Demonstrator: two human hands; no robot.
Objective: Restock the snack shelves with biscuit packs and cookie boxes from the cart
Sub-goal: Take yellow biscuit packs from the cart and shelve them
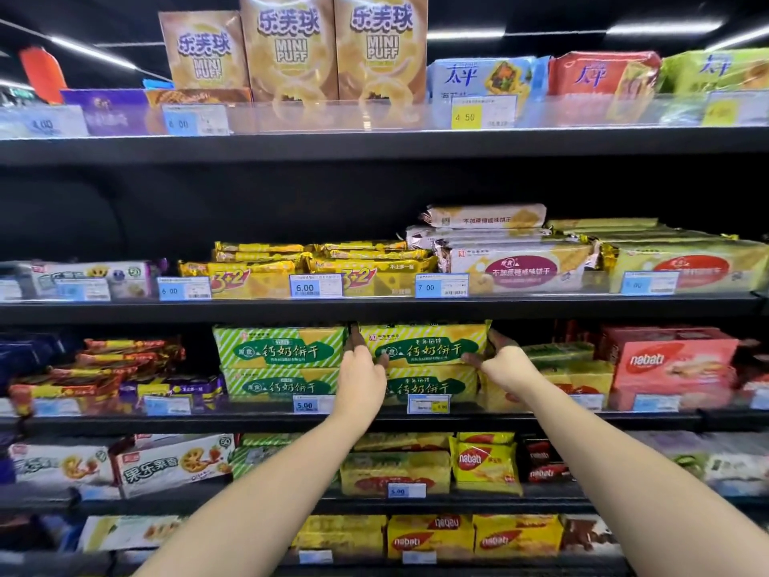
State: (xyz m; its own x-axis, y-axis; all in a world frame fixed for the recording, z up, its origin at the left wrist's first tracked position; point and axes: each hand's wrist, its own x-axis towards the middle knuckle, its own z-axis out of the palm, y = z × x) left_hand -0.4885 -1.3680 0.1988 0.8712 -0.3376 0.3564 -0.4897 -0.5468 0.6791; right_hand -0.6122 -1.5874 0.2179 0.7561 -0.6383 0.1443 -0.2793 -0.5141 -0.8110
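A yellow and green biscuit pack [424, 345] sits on top of a matching pack [430, 385] on the third shelf [249, 420]. My left hand [361, 368] grips its left end, thumb on the front. My right hand [501, 360] grips its right end. To the left stands a stack of two green striped biscuit packs [281, 364]. The cart is out of view.
Pink Nabati boxes [674, 368] stand to the right on the same shelf, dark wrapped packs [104, 376] to the left. The shelf above [374, 308] holds yellow 3+2 packs [308, 270] and cracker packs. Lower shelves hold yellow Nabati packs [484, 462] and cookie boxes [166, 464].
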